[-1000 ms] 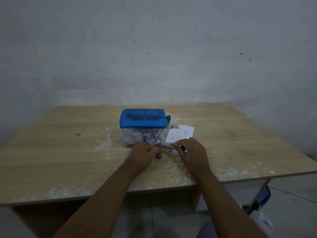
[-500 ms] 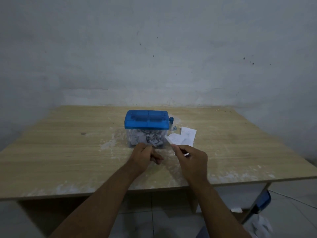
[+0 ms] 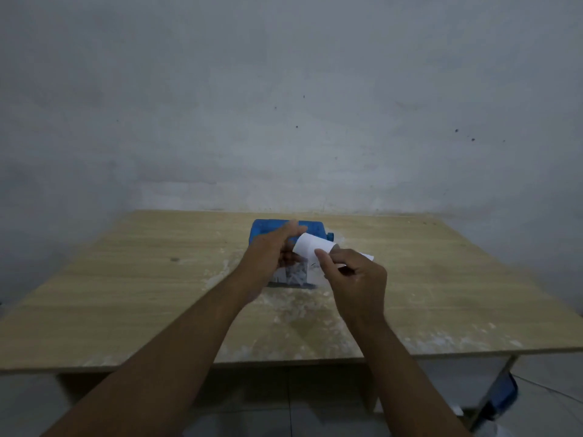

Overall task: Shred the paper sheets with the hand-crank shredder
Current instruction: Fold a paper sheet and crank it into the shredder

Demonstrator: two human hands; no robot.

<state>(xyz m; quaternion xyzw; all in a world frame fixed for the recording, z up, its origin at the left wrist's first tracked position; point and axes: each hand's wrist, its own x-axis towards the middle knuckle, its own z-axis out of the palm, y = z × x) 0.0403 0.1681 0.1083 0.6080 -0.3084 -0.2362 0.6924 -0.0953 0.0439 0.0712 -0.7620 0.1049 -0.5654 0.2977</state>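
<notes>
One paper sheet hovers over the shredder. Our right grip pinches it; whether our left grip holds it, we cannot tell.

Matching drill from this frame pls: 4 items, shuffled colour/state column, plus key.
Items:
1. shredder lid
2. paper sheet
3. table
4. shredder bin

Colour or state:
A. clear, shreds inside
B. pale wood
C. blue
D. white, pinched by the right hand

Pairs: 1-C, 2-D, 3-B, 4-A
</notes>
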